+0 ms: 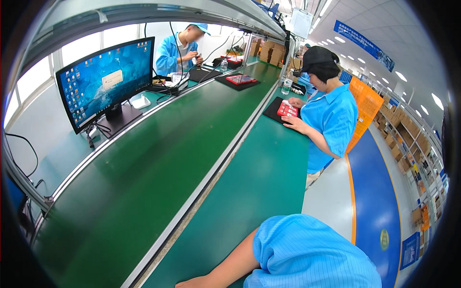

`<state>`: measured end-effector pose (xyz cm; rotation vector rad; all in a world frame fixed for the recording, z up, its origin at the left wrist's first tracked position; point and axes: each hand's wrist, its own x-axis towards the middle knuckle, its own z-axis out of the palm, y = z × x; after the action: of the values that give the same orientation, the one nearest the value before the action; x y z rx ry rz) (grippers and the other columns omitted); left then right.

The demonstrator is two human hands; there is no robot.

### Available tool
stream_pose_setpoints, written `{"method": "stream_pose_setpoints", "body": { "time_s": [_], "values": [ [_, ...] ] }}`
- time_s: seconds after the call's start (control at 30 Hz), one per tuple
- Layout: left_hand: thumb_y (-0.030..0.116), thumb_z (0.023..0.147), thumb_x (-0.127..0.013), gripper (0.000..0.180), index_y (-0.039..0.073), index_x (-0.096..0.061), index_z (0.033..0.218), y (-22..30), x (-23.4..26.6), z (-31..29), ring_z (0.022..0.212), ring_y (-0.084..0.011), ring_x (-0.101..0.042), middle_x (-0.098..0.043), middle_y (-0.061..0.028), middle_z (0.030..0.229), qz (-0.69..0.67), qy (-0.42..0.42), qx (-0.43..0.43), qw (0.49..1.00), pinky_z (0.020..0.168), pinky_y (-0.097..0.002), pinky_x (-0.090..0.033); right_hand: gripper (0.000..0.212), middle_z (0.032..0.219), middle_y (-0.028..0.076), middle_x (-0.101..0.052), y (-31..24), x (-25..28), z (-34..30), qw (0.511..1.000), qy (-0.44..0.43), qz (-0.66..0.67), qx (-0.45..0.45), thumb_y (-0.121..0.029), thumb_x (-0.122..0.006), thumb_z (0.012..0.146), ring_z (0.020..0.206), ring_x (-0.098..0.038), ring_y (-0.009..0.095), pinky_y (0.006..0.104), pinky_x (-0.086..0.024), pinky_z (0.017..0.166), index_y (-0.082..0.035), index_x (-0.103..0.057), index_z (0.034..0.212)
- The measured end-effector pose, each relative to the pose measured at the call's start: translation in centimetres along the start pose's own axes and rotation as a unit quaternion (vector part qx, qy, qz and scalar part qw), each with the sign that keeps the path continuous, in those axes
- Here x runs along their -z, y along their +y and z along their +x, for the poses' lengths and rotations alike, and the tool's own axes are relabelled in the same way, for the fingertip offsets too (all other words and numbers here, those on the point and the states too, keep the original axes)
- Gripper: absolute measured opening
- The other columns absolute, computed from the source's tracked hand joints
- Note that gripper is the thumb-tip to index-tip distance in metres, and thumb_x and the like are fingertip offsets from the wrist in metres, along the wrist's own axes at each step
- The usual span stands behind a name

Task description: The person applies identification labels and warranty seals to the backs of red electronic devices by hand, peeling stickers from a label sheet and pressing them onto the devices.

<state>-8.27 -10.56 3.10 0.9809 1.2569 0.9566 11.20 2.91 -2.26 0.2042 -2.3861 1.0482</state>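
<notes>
My right forearm, bare below a blue striped short sleeve [307, 249], reaches left across the green bench top [249, 192]. Only the back and wrist of my right hand [194, 282] show at the lower edge, low over or on the bench. Its fingers are cut off, so whatever it touches or holds is hidden. My left hand is out of the picture. No loose object is visible on the stretch of bench beside my forearm.
A green conveyor belt [168, 158] with metal rails runs beside the bench. Left stands a monitor [108, 79]. A co-worker [331, 115] handles a red tray [288, 109] on a black mat; another person [177, 53] works across the belt. A red item [240, 79] rests on the belt.
</notes>
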Motion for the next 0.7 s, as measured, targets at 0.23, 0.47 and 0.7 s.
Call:
{"method": "stream_pose_setpoints", "body": {
  "time_s": [0.23, 0.47, 0.7],
  "values": [
    [0.001, 0.094, -0.041, 0.023, -0.004, -0.059, 0.107, -0.54, 0.29, 0.08, 0.076, -0.0177, -0.056, -0.061, -0.011, 0.086, 0.011, -0.008, -0.005, 1.0, 0.073, -0.0287, -0.045, 0.011, 0.095, 0.008, -0.061, -0.32, 0.3, 0.1, 1.0, -0.009, 0.003, -0.009, -0.014, -0.058, 0.08, 0.092, -0.054, 0.026, 0.0394, -0.042, 0.077, -0.007, -0.063, 0.087],
    [0.002, 0.095, -0.041, 0.023, -0.004, -0.059, 0.107, -0.52, 0.32, 0.21, 0.076, -0.0167, -0.056, -0.061, -0.0101, 0.086, 0.017, -0.011, -0.008, 1.0, 0.072, -0.0278, -0.045, 0.01, 0.096, 0.009, -0.061, 0.0, 0.11, 0.02, 1.0, -0.004, 0.006, -0.002, -0.013, -0.057, 0.08, 0.091, -0.055, 0.027, 0.0399, -0.042, 0.078, -0.007, -0.063, 0.086],
    [0.0, 0.094, -0.039, 0.024, -0.005, -0.059, 0.107, -0.45, 0.1, 0.12, 0.075, -0.0165, -0.056, -0.061, -0.0105, 0.085, 0.02, -0.001, -0.002, 1.0, 0.072, -0.0276, -0.045, 0.01, 0.096, 0.01, -0.061, 0.16, -0.01, -0.08, 1.0, -0.001, 0.02, 0.006, -0.011, -0.057, 0.08, 0.092, -0.055, 0.027, 0.04, -0.042, 0.078, -0.005, -0.063, 0.086]
  ]
}}
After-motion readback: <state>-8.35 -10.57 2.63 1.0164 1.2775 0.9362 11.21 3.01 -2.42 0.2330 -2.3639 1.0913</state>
